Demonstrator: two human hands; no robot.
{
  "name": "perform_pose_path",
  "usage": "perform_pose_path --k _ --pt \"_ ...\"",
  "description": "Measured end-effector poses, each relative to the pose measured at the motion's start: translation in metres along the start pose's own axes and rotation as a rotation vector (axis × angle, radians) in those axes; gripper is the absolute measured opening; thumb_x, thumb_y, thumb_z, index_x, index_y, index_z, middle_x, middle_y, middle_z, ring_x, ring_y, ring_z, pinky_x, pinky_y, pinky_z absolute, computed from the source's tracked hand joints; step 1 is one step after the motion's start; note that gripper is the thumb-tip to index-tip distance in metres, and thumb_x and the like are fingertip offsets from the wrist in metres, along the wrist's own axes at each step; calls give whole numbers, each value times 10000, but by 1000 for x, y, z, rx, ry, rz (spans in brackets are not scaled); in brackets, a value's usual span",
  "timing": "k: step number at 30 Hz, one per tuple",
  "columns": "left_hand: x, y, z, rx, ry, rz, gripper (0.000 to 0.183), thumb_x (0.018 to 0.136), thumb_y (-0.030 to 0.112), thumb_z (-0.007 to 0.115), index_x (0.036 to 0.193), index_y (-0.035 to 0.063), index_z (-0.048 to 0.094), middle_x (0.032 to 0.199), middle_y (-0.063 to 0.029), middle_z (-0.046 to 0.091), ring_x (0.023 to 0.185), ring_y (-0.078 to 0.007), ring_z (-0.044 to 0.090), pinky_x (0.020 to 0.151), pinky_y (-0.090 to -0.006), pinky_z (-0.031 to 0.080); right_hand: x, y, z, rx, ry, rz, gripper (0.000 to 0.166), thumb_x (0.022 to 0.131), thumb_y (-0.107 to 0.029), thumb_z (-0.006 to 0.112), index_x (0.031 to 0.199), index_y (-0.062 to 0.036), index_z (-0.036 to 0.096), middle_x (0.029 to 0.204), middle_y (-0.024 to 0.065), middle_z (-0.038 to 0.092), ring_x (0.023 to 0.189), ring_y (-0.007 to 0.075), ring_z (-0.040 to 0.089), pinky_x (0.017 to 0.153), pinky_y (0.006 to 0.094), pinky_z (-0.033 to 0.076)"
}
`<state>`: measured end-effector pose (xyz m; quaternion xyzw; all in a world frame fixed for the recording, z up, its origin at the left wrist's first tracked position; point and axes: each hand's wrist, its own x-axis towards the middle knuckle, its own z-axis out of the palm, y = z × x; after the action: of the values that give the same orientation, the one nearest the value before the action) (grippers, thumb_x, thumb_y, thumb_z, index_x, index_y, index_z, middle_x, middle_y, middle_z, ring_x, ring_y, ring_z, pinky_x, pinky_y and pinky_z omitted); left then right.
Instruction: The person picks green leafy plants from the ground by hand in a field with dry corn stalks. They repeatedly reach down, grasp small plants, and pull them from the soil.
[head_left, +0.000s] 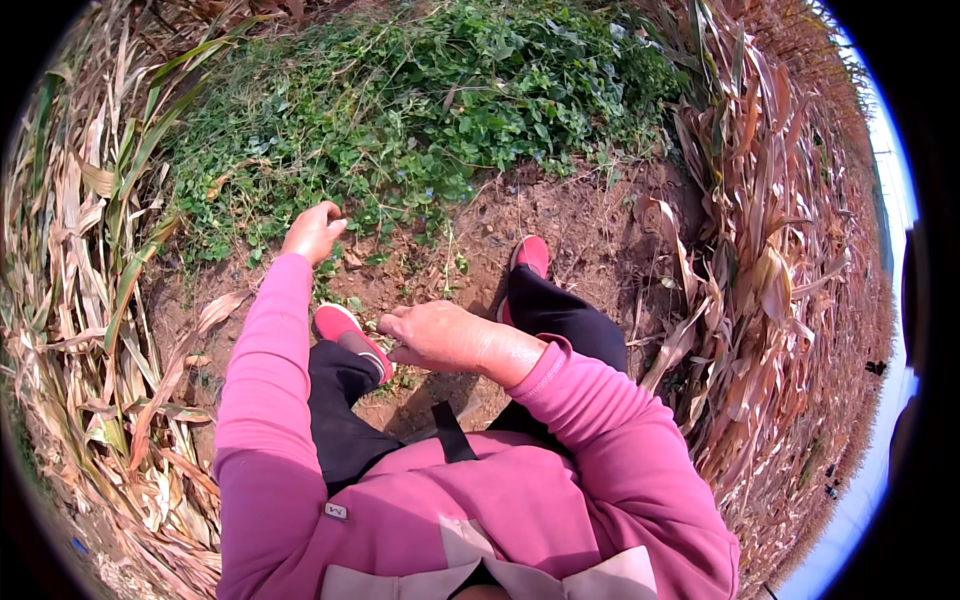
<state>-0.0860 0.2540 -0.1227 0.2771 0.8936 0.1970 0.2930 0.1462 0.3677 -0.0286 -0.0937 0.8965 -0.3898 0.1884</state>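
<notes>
My left hand (313, 231) is at the edge of a patch of low green weeds (450, 112), its fingers curled over the leaves; whether it pinches a stem cannot be made out. Lower and nearer my body, my right hand (431, 336) reaches across to the left, above the ground beside my left shoe (341, 326). Its fingers are bent and partly hidden under the hand, so anything between them is not visible. My right shoe (531, 256) stands on bare brown soil (585, 217), close to the front edge of the weeds. Small blue flowers show among the leaves.
Dry corn stalks (82, 247) rise at the left, some with green leaves. A dense wall of dry corn (772, 247) stands at the right. One dry leaf (225, 309) lies across the soil left of my left sleeve. A black strap (451, 433) hangs at my waist.
</notes>
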Motion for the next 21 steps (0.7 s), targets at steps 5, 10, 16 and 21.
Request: perform_pose_path --k 5,10,16,21 --pt "33 2 42 339 142 141 447 787 222 640 1187 85 495 1184 -80 535 1103 -262 492 908 -411 412 -20 -5 -32 124 87 -55 367 789 -191 612 1085 -20 478 896 161 560 839 352 588 699 431 472" --pt "70 5 78 468 105 105 599 756 200 676 1282 109 404 1340 -55 404 1230 -243 370 976 -477 333 -36 7 -52 186 107 -71 418 773 -174 638 1121 -21 467 885 152 536 836 348 577 697 422 471" --pt "143 33 93 542 127 38 764 747 248 696 1382 151 282 1444 -48 275 1322 -255 273 1048 -528 242 -51 25 -86 251 137 -2 411 782 -202 634 1121 -20 489 885 138 547 833 329 580 724 397 477" --pt "210 31 115 613 143 93 795 736 222 704 1392 192 256 1456 -50 246 1319 -261 277 1034 -537 267 -60 48 -106 474 54 -4 439 809 -207 617 1176 -20 466 1054 147 546 950 316 564 782 369 480"
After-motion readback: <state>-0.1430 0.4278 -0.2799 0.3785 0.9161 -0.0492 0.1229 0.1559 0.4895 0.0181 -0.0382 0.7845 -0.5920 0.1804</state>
